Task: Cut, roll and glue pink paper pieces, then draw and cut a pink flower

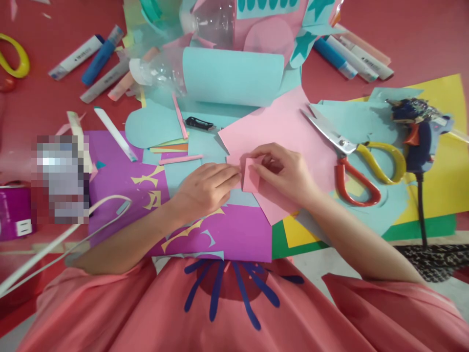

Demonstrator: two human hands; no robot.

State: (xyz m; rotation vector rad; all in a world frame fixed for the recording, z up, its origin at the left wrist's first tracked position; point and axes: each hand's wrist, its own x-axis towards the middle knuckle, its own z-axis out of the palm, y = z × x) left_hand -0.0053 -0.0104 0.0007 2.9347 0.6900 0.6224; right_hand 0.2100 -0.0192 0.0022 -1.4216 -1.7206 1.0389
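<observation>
A small folded piece of pink paper [251, 177] stands between my two hands, above light blue sheets. My right hand [287, 171] pinches its right side between thumb and bent fingers. From the left, my left hand [208, 188] closes its fingers at the other end of the piece; its thumb is mostly hidden beneath. Under my right hand lies a large pink sheet [278, 122]. Open-bladed scissors [342, 144] with yellow and red handles rest to the right of it. A black utility knife [200, 123] lies beyond my left hand.
Behind the hands lies a plastic bottle wrapped in light blue paper [234, 76]. Markers [100, 56] are at both sides. A blue glue gun [423, 142] sits at right on a yellow sheet [450, 186]. Purple paper [245, 234] with yellow scraps, a white cable [54, 249] and a blurred-out object [64, 178] are nearer left.
</observation>
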